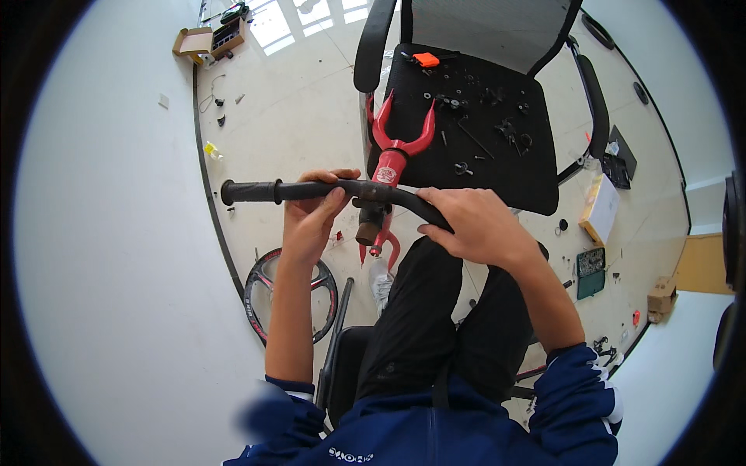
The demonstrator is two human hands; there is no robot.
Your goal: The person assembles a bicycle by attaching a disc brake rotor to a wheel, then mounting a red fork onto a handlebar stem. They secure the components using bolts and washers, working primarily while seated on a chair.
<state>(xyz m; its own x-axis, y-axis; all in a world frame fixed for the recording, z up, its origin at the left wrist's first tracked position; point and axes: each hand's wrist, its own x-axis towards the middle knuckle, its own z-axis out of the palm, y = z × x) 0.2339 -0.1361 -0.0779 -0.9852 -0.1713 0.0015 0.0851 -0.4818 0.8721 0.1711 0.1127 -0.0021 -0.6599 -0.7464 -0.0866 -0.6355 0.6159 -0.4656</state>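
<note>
A black bicycle handlebar (311, 190) lies across in front of me, its grip (250, 192) pointing left. My left hand (312, 213) is closed round the bar between the grip and the middle. Farther right, my right hand (475, 221) wraps the bent part of the bar and hides its right end. Behind the bar's middle is a red bicycle frame piece with a fork (404, 146), whose two prongs point away over the chair seat. Below the bar's middle a dark stem (371, 224) with a brownish round end shows.
A black office chair (420, 175) stands ahead; bolts, small parts and an orange-handled tool (426, 60) lie on its seat. On the floor are a wheel (250, 299) at left, an open cardboard box (193, 43) at far left, and a green tool case (590, 283) at right.
</note>
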